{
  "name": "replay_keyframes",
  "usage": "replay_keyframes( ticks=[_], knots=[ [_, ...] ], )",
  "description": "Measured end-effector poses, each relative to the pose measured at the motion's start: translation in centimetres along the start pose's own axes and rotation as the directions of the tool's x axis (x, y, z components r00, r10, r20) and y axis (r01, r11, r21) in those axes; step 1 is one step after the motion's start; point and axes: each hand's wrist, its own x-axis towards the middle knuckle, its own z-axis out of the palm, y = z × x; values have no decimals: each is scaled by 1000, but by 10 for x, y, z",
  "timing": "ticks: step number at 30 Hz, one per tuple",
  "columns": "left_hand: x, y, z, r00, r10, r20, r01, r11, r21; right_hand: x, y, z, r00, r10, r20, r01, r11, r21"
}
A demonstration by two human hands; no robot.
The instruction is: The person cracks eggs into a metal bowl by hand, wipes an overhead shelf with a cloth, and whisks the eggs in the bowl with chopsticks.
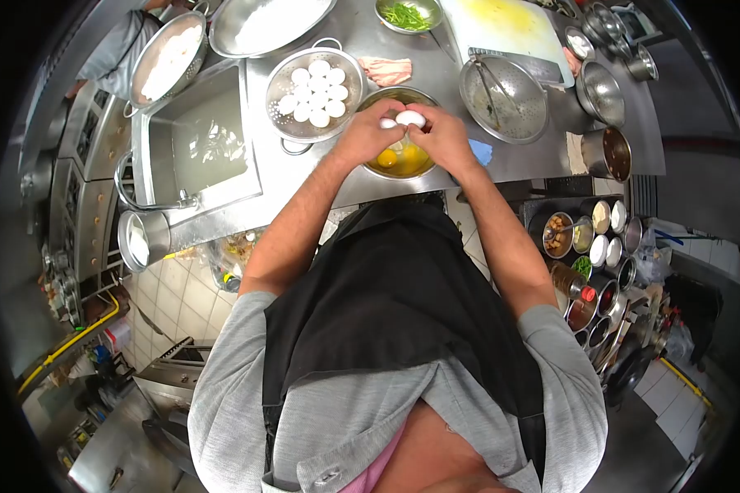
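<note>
Over a steel bowl point(400, 176) with yellow yolks point(389, 157) and clear egg white in it, my two hands meet. My left hand point(372, 131) is closed round one part of a white eggshell point(388, 123). Fingers of my right hand point(441, 135) grip the other white part point(411, 118). Egg white seems to hang between the parts and the bowl. Just left of the bowl, a colander point(275, 84) holds several whole white eggs point(319, 118). A pinkish cloth point(386, 71) lies behind the bowl.
An empty colander point(532, 111) with a whisk-like tool stands to the right. Behind it, a large knife point(524, 67) rests on a cutting board point(501, 29). A sink point(197, 148) is at the left. Further back is a bowl of chopped greens point(405, 16). A blue cloth point(481, 152) lies near the edge.
</note>
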Motion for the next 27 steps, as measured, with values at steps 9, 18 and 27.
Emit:
replay_keyframes(
  ticks=[9, 18, 27],
  knots=[
    [-4, 7, -3, 999, 27, -35, -19, 976, 217, 4, 16, 18, 978, -178, -110, 166, 980, -108],
    [-3, 7, -16, 977, 211, 3, -192, 882, 430, 2, 17, 5, 919, -394, -29, 380, 901, -210],
    [-16, 38, -43, 987, 160, 25, -157, 915, 371, 13, -31, -4, 979, -181, 88, 183, 983, -7]
  ],
)
